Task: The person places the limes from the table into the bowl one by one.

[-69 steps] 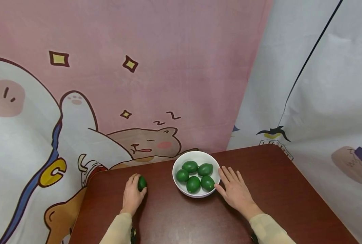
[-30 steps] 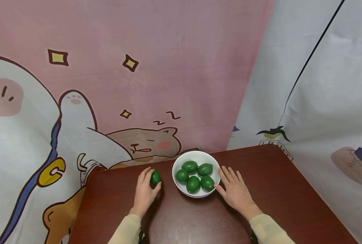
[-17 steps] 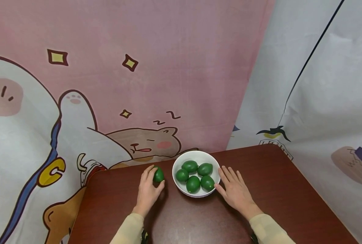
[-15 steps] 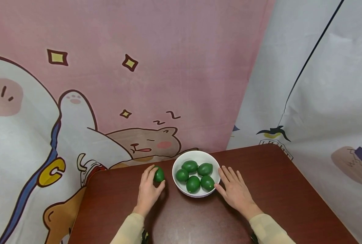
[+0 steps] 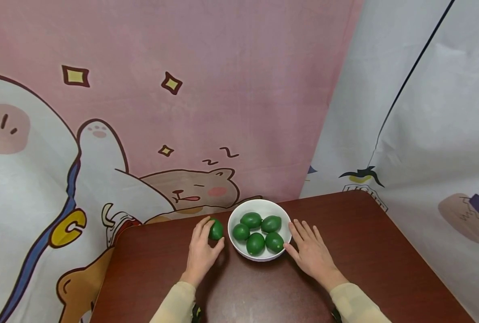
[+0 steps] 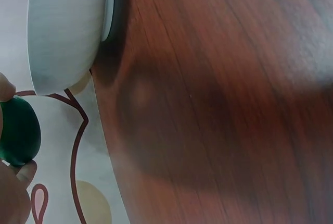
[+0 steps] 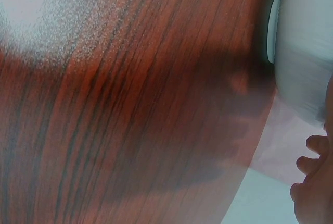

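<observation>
Between the thumb and fingers of my left hand is a green lime, just left of a white bowl. The left wrist view shows the lime pinched in the fingertips, raised off the table, near the bowl's outer side. Several more limes lie inside the bowl. At the bowl's right side, my right hand has its fingers extended, thumb and fingertips at the rim. The right wrist view catches only part of that hand beside the bowl.
The bowl stands near the back edge of a dark red-brown wooden table. Behind it hangs a pink and white cartoon-printed cloth. A paler cloth hangs along the right side.
My left hand has carried the lime rightward from the left part of the table to near the bowl. The right hand, the bowl and the limes inside stay where they were.
</observation>
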Available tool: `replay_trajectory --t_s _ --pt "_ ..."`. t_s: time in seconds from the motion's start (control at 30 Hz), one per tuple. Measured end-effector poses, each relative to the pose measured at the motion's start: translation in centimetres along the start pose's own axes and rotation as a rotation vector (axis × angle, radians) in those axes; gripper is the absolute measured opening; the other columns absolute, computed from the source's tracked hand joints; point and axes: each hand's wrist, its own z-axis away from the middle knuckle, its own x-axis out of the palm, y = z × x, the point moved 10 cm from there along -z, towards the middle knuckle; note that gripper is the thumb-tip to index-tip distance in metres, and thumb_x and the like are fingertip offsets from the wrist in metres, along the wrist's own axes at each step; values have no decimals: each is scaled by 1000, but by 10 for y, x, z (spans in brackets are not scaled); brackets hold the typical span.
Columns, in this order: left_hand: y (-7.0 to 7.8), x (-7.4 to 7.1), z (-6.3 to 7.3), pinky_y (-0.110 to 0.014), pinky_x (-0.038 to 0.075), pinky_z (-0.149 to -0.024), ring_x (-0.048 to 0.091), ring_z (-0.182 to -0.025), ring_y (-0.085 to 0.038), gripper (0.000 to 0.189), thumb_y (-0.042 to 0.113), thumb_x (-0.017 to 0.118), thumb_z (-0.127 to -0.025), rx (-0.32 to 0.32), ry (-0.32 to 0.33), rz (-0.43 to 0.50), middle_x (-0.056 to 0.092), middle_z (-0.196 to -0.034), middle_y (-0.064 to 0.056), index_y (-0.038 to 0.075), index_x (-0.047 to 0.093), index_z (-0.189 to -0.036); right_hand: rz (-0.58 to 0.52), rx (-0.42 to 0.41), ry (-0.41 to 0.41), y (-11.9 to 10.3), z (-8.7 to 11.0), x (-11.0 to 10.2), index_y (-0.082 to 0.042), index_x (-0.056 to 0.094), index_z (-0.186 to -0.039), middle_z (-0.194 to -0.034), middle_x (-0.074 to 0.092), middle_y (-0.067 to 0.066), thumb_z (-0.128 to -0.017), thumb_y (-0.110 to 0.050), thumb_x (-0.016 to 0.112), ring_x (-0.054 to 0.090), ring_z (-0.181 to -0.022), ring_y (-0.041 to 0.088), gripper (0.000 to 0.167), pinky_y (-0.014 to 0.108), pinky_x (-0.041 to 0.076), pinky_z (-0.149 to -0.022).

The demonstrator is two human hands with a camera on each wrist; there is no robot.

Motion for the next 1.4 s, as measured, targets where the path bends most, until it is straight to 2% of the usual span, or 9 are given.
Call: replay_trajectory --t_s 0.47,0.7,0.97,1.4 --pt "23 6 -2 -46 57 -91 59 -122 -30 61 9 87 -76 68 13 43 56 -141 -16 6 62 -131 2 0 -1 0 0 0 -9 41 -159 -163 39 17 -103 -54 54 31 -152 40 73 61 20 -122" --pt "33 13 -1 -44 55 -98 56 -126 -28 61 9 85 -77 74 -20 61 54 -144 -13 6 61 -133 -2 2 -6 0 1 0 -9 40 -159 -163 39 17 -103 -54 53 31 -152 40 73 61 19 -122" --pt "44 24 1 -43 54 -100 55 -129 -27 60 11 82 -79 81 -68 78 53 -146 -12 7 61 -135 -9 9 -13 1 1 1 -8 40 -159 -163 38 17 -103 -54 53 30 -153 40 73 61 18 -123" --pt "67 33 3 -45 53 -100 55 -129 -29 59 12 82 -77 170 -67 87 56 -141 -15 4 63 -132 -2 3 -6 -1 1 0 -8 40 -159 -163 38 18 -103 -53 54 30 -152 40 73 61 20 -122"
